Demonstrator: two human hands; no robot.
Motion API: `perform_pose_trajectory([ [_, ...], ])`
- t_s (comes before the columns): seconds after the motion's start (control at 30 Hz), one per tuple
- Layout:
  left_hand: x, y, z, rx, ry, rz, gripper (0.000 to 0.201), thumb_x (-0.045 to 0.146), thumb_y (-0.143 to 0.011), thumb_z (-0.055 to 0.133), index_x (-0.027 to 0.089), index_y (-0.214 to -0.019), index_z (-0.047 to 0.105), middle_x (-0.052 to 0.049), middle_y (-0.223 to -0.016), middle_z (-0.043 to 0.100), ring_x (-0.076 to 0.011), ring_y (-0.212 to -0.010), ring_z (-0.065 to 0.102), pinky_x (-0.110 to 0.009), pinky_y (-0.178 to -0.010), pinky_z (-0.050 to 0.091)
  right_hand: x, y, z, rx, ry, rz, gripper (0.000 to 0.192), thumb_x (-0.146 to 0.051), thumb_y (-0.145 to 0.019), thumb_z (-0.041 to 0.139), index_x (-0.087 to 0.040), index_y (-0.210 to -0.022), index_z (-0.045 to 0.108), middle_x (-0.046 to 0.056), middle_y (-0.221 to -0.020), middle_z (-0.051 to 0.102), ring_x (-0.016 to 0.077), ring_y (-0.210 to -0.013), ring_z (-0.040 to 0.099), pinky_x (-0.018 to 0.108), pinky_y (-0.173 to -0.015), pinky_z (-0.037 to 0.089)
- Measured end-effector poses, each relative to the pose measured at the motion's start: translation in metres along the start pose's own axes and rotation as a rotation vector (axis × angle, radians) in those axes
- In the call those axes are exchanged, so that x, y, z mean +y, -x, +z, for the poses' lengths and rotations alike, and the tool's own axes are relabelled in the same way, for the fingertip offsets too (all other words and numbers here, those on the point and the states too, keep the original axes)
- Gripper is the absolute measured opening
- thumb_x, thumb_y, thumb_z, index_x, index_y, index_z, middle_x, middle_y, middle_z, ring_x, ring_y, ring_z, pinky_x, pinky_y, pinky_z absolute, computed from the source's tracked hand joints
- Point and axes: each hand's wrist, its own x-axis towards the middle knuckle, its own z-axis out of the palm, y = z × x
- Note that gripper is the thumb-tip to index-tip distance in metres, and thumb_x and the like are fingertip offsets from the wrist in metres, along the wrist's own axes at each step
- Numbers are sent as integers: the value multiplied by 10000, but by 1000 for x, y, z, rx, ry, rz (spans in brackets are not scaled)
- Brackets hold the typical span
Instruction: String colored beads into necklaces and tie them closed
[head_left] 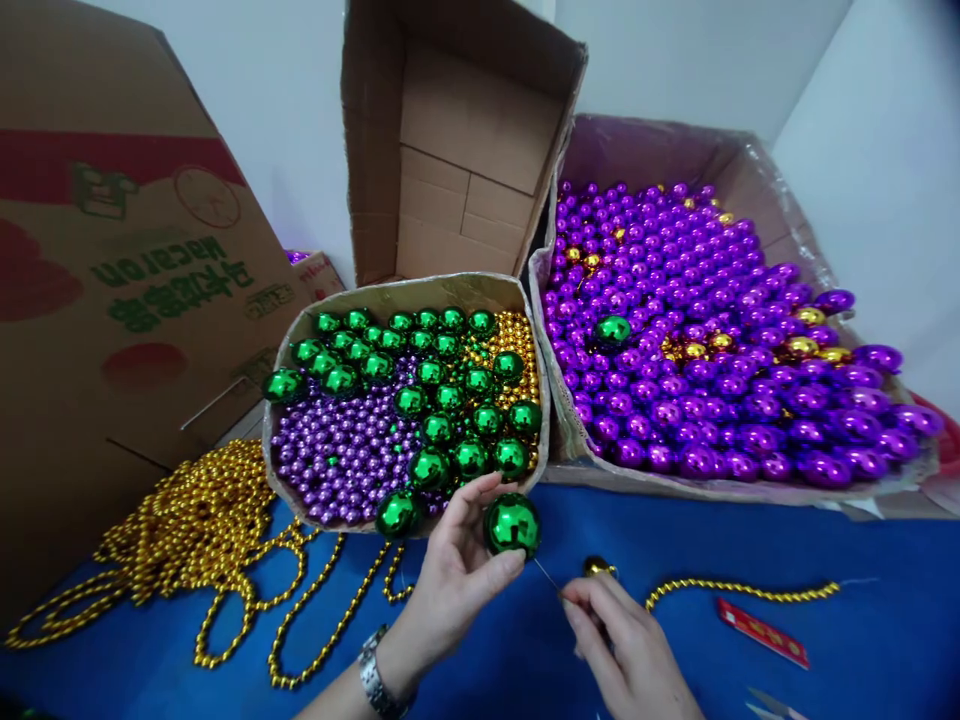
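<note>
My left hand (465,560) holds a large shiny green ball (512,525) between thumb and fingers, in front of the middle box. From the ball's lower right a thin straight strand (547,573) runs to my right hand (626,645), whose fingertips pinch its end; whether it is thread or a needle I cannot tell. Just beyond those fingers lies a gold ball (598,566). A string of small gold beads (742,588) stretches out to the right of my right hand, with a bit of clear thread at its far end.
An open box (536,480) holds green balls and small purple and gold beads. To its right, a larger box (570,425) is full of purple balls. Gold bead chains (202,510) pile at left. A red card (763,632) and scissor-like blades (772,704) lie on the blue table (517,660).
</note>
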Motion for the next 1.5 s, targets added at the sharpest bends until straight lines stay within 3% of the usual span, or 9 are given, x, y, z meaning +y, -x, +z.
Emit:
perform_pose_trajectory([
  [0.27,-8,2,-1,28,71,-24,563,184,-747,702,255,-1250,458,-89,-1268,504,-237,-1145,485,-301,-902,445,1,3,7,93,-60,46,246,-336,-955,359,-238,-819,539,-9,-709,547,121,-558,555,202,-545,444],
  [0.4,-7,5,-1,1,49,-13,567,162,-713,730,248,-1216,483,-77,-1202,542,-208,-1048,532,-289,-866,457,4,4,8,67,-59,56,220,-310,-956,370,-240,-843,546,-6,-732,545,123,-590,568,200,-561,447],
  [0.77,-7,10,-1,-53,95,-28,568,126,-689,739,244,-1189,495,-92,-1271,511,-227,-1078,529,-310,-863,456,17,5,0,35,86,-89,155,-215,-939,418,-232,-962,570,33,-832,604,143,-735,636,193,-669,512],
  [1.0,-7,11,-2,-53,94,-56,552,123,-688,739,234,-1176,508,-97,-1259,521,-214,-1042,544,-305,-847,463,21,6,2,46,99,-119,158,-198,-936,421,-230,-988,566,35,-827,596,145,-748,644,190,-703,521],
  [1.27,-13,12,-3,-20,139,-80,542,143,-691,746,232,-1169,508,-92,-1216,542,-197,-1000,553,-287,-817,467,16,10,2,31,99,-55,166,-243,-944,417,-237,-981,578,29,-806,580,145,-733,634,189,-684,515],
  [1.5,-10,14,-1,-37,34,-50,528,145,-697,741,234,-1167,516,-89,-1215,544,-221,-1033,562,-305,-840,469,13,8,1,64,130,-106,173,-243,-940,416,-229,-957,587,35,-788,597,146,-695,635,191,-688,527],
])
